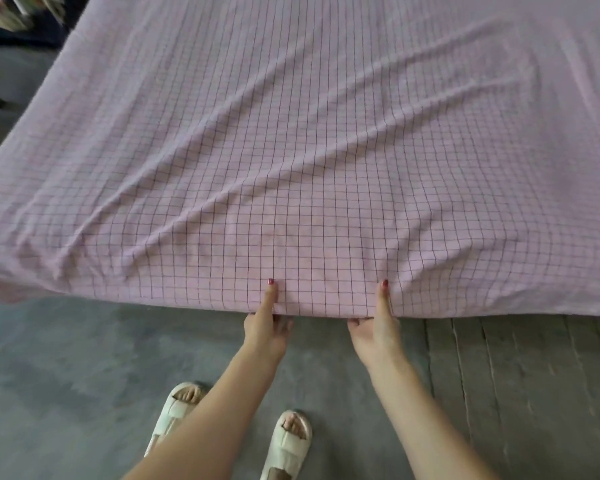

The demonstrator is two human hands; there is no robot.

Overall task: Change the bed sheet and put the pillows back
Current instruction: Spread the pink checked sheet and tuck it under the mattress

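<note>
I see one pink checked sheet (291,150) spread over the bed, filling the upper two thirds of the frame. Long diagonal wrinkles run across it, so I judge it laid but not smoothed or tucked. Zero pillows in view, that step is left. Grey floor (66,358) along the bottom. Two hands at lower centre: left hand (265,327) and right hand (378,329) each pinch the sheet's near edge, thumb on top. Two sandals (286,445) below.
</note>
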